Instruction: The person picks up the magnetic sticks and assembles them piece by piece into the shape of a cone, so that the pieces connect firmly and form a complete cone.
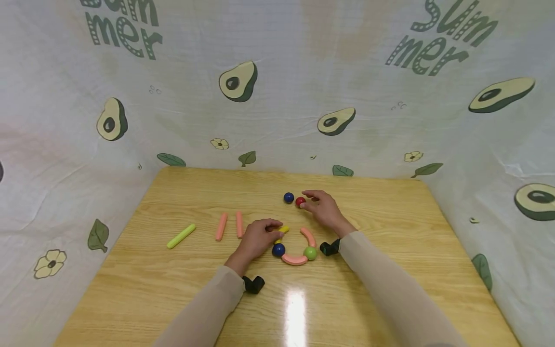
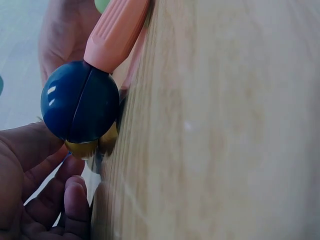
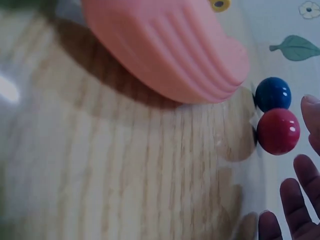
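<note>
My left hand (image 1: 259, 237) pinches a yellow curved stick (image 1: 284, 229) between thumb and fingers. That stick meets a dark blue ball (image 1: 279, 249), which shows large in the left wrist view as a glossy blue ball (image 2: 80, 102) with a seam. From it a pink curved stick (image 1: 295, 260) leads to a green ball (image 1: 310, 253), and a second pink curved stick (image 1: 308, 236) rises from there. My right hand (image 1: 325, 210) reaches to a red ball (image 1: 300, 202), fingers spread around its right side. In the right wrist view the fingers stand apart from the red ball (image 3: 278, 131).
Another blue ball (image 1: 288, 197) lies just left of the red one. To the left are two straight pink sticks (image 1: 221, 227) and a yellow-green stick (image 1: 181, 236). The wooden table (image 1: 368, 299) is bordered at the back and sides by a printed cloth (image 1: 286, 62).
</note>
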`<control>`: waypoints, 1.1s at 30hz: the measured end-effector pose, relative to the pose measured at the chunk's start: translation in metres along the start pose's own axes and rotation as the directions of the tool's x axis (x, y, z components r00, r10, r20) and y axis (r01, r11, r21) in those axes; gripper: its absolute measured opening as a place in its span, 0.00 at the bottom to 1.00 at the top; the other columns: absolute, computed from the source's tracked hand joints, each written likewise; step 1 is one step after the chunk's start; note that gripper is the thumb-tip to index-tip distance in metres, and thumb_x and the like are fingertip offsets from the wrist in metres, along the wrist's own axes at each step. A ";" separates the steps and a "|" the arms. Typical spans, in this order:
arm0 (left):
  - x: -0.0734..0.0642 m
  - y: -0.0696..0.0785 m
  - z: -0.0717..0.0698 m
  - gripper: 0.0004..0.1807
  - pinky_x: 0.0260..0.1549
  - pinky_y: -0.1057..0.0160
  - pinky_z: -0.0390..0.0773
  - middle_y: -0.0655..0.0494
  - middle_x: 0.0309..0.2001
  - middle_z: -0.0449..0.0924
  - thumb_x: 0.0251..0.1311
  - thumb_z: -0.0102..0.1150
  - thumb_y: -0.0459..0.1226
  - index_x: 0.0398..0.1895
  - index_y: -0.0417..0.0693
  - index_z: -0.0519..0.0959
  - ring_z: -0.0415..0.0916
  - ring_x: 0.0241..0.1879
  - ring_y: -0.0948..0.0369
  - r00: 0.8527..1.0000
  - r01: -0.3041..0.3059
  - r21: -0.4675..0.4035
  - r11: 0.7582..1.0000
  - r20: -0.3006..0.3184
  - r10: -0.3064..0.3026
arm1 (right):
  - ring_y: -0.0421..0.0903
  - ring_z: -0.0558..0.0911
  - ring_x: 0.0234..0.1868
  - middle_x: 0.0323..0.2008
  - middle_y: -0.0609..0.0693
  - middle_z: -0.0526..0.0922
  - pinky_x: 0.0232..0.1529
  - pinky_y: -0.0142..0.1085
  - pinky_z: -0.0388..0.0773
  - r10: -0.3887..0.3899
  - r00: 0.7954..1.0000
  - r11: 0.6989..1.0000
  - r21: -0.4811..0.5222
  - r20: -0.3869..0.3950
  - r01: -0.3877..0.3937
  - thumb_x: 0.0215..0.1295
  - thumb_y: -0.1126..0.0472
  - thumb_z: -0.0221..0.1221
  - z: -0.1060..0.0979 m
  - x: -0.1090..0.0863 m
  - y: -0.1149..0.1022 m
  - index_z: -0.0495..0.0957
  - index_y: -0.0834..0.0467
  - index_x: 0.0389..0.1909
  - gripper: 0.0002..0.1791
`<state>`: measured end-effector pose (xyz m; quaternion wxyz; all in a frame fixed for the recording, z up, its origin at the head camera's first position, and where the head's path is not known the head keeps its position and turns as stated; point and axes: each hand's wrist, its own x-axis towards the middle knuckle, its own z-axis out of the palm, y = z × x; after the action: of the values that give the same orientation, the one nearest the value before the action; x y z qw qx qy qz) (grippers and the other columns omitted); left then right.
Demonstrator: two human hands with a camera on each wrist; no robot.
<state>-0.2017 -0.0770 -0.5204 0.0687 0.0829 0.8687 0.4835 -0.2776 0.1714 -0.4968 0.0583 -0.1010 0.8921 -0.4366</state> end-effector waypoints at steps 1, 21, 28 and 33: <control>0.000 0.000 0.000 0.15 0.50 0.54 0.84 0.56 0.52 0.89 0.68 0.71 0.43 0.56 0.54 0.88 0.84 0.48 0.59 1.000 0.001 -0.002 1.000 -0.001 -0.001 | 0.59 0.75 0.69 0.67 0.58 0.77 0.67 0.55 0.75 0.006 1.000 1.000 -0.001 0.003 -0.006 0.76 0.52 0.65 0.001 0.002 0.001 0.76 0.54 0.72 0.28; -0.002 0.005 -0.001 0.15 0.49 0.54 0.83 0.56 0.50 0.88 0.68 0.71 0.43 0.56 0.53 0.88 0.83 0.48 0.59 1.000 0.014 0.014 1.000 -0.004 -0.014 | 0.56 0.79 0.57 0.59 0.59 0.82 0.61 0.51 0.76 0.019 1.000 0.999 -0.042 0.013 -0.019 0.74 0.53 0.66 0.008 0.007 0.006 0.78 0.57 0.66 0.24; -0.002 0.005 -0.001 0.14 0.49 0.55 0.83 0.56 0.49 0.88 0.68 0.71 0.43 0.55 0.54 0.88 0.82 0.47 0.60 1.000 0.012 0.020 1.000 -0.006 -0.012 | 0.58 0.78 0.63 0.61 0.57 0.82 0.66 0.55 0.75 0.000 1.000 1.000 0.004 0.029 0.000 0.74 0.53 0.66 0.005 -0.005 -0.001 0.78 0.56 0.66 0.24; -0.001 0.004 -0.001 0.15 0.49 0.54 0.83 0.56 0.49 0.88 0.68 0.71 0.43 0.55 0.54 0.88 0.82 0.47 0.59 1.000 0.009 0.028 1.000 -0.005 -0.009 | 0.56 0.77 0.61 0.60 0.54 0.83 0.63 0.54 0.74 -0.030 0.999 1.000 0.006 0.043 0.029 0.73 0.51 0.67 0.006 -0.013 -0.005 0.80 0.53 0.64 0.23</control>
<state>-0.2009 -0.0759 -0.5163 0.0678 0.0789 0.8759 0.4711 -0.2629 0.1667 -0.4963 0.0713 -0.1234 0.8879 -0.4374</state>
